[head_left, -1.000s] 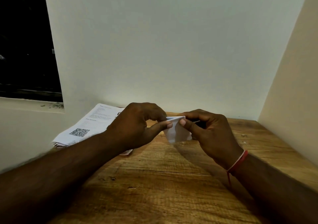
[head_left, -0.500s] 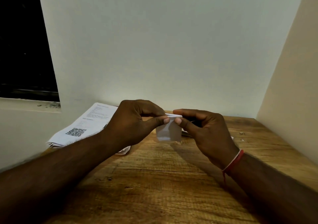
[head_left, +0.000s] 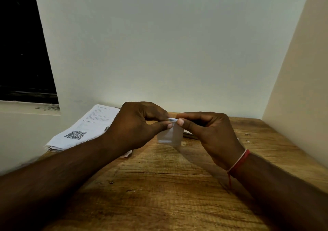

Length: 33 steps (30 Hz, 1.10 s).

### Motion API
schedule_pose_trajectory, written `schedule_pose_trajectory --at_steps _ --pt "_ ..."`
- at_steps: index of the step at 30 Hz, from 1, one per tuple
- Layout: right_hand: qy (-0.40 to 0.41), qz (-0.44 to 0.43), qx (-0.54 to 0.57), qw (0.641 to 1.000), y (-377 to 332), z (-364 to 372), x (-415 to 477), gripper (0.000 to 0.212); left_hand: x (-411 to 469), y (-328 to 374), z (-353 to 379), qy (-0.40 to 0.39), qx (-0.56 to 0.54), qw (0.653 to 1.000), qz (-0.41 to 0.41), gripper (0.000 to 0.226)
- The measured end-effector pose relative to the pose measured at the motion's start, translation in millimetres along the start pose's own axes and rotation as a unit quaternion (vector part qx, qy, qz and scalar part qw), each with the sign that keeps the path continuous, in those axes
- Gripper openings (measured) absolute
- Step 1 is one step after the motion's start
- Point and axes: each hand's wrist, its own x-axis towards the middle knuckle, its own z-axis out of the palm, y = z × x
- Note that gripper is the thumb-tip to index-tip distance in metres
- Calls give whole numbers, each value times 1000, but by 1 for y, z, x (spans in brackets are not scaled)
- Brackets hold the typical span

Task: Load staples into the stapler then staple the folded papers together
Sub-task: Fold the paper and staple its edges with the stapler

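A small white folded paper (head_left: 170,134) hangs just above the wooden table (head_left: 159,186), pinched along its top edge from both sides. My left hand (head_left: 136,126) grips the left end of that edge between thumb and fingers. My right hand (head_left: 209,133) grips the right end the same way; a red thread circles its wrist. A thin pale object (head_left: 189,133) lies on the table behind my right hand, mostly hidden. I cannot make out a stapler or staples.
A stack of printed sheets with a QR code (head_left: 85,129) lies at the table's back left against the wall. Small specks (head_left: 247,134) sit at the back right. Walls close the table at the back and right; a dark window is at the left.
The folded paper has turned from slanting rightward to hanging straight down, and both hands have shifted slightly while keeping their pinch on its top edge.
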Motion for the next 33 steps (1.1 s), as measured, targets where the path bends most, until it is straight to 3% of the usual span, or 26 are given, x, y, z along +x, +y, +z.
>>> schedule_pose_trajectory --at_steps 5,13,18,25,33 --pt "-6 6 -22 1000 -2 -1 0 18 -1 0 1 -4 -30 999 -35 13" --pt "-5 -41 -182 983 -3 -1 -1 20 0 -2 -1 -17 -27 998 -57 10" --pt "0 -62 -225 972 -2 -2 0 21 0 -6 2 -5 -37 997 -60 11" --pt "6 36 -68 997 0 1 -1 21 1 -7 3 -1 -51 997 -56 10" --pt "4 41 -14 999 2 -1 -1 18 2 -6 2 -1 -55 997 -58 10"
